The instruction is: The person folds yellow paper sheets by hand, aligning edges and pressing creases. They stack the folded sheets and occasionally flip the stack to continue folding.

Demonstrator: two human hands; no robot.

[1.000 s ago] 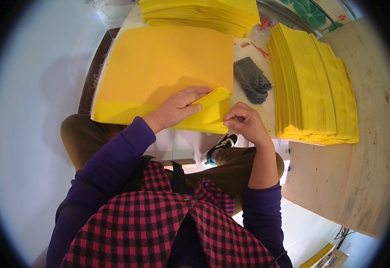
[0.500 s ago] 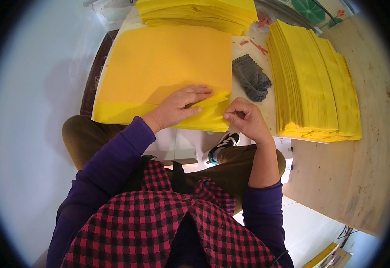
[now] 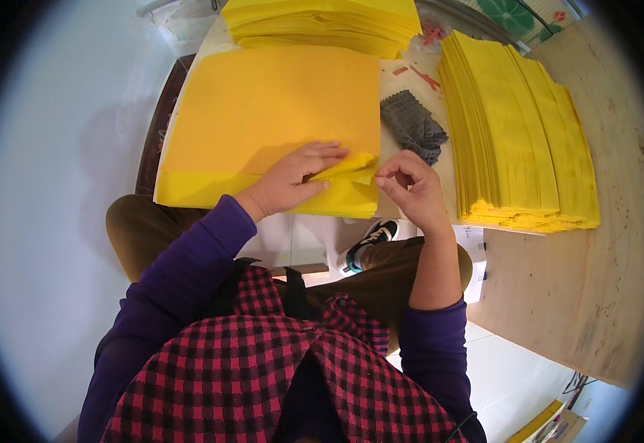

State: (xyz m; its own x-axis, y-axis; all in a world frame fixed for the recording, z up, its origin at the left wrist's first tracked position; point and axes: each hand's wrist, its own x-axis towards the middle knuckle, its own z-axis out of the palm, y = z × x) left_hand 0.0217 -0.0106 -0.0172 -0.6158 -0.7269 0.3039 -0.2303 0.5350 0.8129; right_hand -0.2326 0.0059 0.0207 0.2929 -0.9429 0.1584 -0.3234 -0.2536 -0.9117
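Observation:
A stack of yellow fabric-like sheets (image 3: 277,103) lies flat on the table before me, the top face more orange, with a brighter yellow strip along its near edge. My left hand (image 3: 296,176) rests on that near part, fingers stretched out and thumb apart. Beside it, toward the right corner, the yellow sheet (image 3: 351,186) is creased and slightly lifted. At the stack's right edge my right hand (image 3: 414,188) is closed in a pinch, its thumb and forefinger tips meeting at the sheet's edge. How much of the sheet sits between those fingertips is hidden.
A crumpled dark grey cloth (image 3: 414,127) lies right of the stack. Tall folded yellow stacks stand at the right (image 3: 514,136) and at the back (image 3: 322,22). Red scraps (image 3: 424,77) lie near the cloth. A wooden board (image 3: 558,295) extends at far right.
My right hand has shifted slightly up and to the right, its pinch kept at the sheet's edge. The left hand stays nearly in place. The whole view has shifted a little.

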